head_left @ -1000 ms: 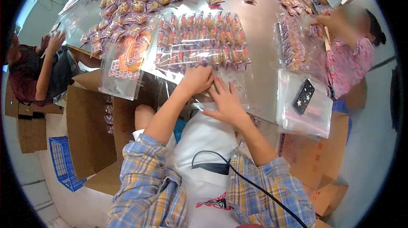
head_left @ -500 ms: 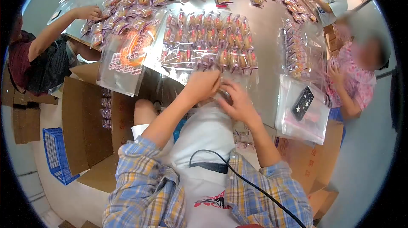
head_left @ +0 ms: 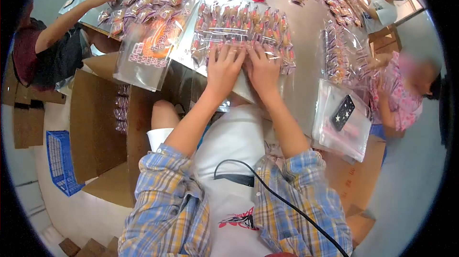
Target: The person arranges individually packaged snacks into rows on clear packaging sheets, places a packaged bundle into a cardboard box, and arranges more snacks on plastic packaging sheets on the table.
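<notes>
Printed bags [head_left: 149, 51], left of the left hand [head_left: 224, 71]: large white characters ran across an orange panel; one resembled 品, and the remainder could not be read reliably. Smaller pink-and-white characters stood in rows below the panel and were illegible.

Wrapped pieces [head_left: 241, 20], under and beyond the fingertips of the left hand and right hand [head_left: 264, 68]: red print was present, too small to read.

White shirt [head_left: 224, 240], on the body side of both hands: red lettering adjoined a red-and-black graphic; wording was unclear.

Carton [head_left: 366, 163], right of the right hand and nearer the body: faint red characters, illegible.
</notes>
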Motion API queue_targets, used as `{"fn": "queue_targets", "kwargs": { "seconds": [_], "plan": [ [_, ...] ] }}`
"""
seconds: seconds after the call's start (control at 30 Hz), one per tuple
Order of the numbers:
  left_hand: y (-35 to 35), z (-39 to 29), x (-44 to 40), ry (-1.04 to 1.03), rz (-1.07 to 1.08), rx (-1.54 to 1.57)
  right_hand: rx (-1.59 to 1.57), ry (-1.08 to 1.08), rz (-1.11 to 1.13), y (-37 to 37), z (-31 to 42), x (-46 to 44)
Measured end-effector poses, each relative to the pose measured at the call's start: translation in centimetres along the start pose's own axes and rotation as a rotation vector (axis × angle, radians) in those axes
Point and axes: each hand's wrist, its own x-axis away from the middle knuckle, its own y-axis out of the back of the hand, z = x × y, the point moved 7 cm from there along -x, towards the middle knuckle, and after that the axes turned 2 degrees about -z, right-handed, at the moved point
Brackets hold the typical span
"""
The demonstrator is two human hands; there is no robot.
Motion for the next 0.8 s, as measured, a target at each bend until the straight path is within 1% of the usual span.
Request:
{"fn": "queue_targets", "kwargs": {
  "seconds": [0.1,0.17,0.2,0.23,0.3,0.37,0.4,0.47,0.5,0.57,0.6,0.63,0.67,0.7,0.73,0.8],
  "plan": [
    [-1.0,0.7,-0.1,0.018,-0.023,0.016,-0.021,0.04,-0.03,-0.4,-0.6,0.0],
    [-1.3,0.7,0.0,0.024,-0.027,-0.005,-0.059,0.008,-0.007,-0.7,-0.9,0.2],
    [-1.2,0.8,-0.1,0.012,-0.085,0.001,-0.071,0.005,0.012,-0.9,-1.2,0.2],
    [-1.5,0.9,-0.3,0.025,-0.062,-0.012,-0.082,-0.001,0.031,-1.2,-1.5,0.3],
    [-2.2,0.9,-0.5,0.051,-0.014,-0.034,0.009,0.034,0.01,-1.8,-1.6,0.3],
    [-2.4,0.9,-1.0,0.054,-0.009,-0.015,0.052,0.04,-0.002,-2.4,-2.0,0.1],
    [-2.6,1.0,-1.2,0.054,0.0,-0.01,0.01,0.022,0.028,-2.6,-2.2,-0.2],
    [-2.9,1.2,-1.8,0.057,0.008,0.026,0.025,0.011,0.066,-2.3,-2.3,-0.4],
    [-2.7,1.0,-1.8,0.049,-0.007,0.016,0.033,0.004,0.083,-2.0,-2.2,-0.5],
    [-1.7,0.3,-1.6,0.036,-0.05,-0.008,-0.024,0.023,0.012,1.2,-0.8,0.5],
    [-0.3,-0.4,-1.2,-0.009,-0.09,0.002,-0.053,0.037,-0.025,3.0,0.0,1.6],
    [-0.6,-0.8,0.2,-0.094,-0.133,0.144,-0.13,0.05,0.021,3.1,0.1,3.7],
    [-1.0,-1.5,1.4,-0.183,-0.113,0.256,-0.206,0.068,0.06,3.0,0.2,5.4],
    [-1.4,-2.0,1.9,-0.272,-0.09,0.368,-0.219,0.035,0.087,3.6,0.7,6.5],
    [-1.9,-1.7,1.4,-0.205,-0.039,0.389,-0.232,-0.008,0.132,3.9,1.2,7.8],
    [-2.8,-1.7,1.2,-0.07,0.089,0.449,-0.225,-0.022,0.19,4.1,1.5,9.7]
  ]
}}
